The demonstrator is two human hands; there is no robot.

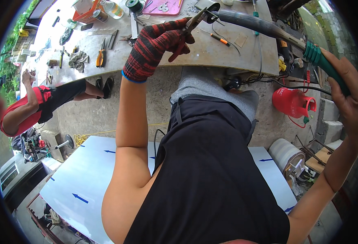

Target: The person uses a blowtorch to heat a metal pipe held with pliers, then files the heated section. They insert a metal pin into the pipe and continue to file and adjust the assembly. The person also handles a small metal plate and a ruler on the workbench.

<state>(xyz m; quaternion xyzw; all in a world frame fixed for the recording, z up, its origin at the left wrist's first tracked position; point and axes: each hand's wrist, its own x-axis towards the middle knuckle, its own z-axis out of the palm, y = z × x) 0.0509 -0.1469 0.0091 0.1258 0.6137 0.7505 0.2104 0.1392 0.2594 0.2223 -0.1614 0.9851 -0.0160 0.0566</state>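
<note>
My left hand [156,46], in a red-and-black knit glove, is closed around a pair of pliers [193,22] with reddish handles. The jaws are at a small metal piece [211,15], partly hidden, above the worktable [171,59]. A gas torch [264,27] with a dark metal tube and a green handle is gripped in my bare right hand [345,79]. The torch's nozzle end points left, close to the pliers' jaws. Whether a flame burns there I cannot tell.
On the table lie orange-handled pliers [101,55], an orange screwdriver [220,39], a pink tray [169,10] and a metal square [112,39]. A red gas cylinder [291,101] stands at right below the table. Cables cross the floor. Another person [22,107] stands at left.
</note>
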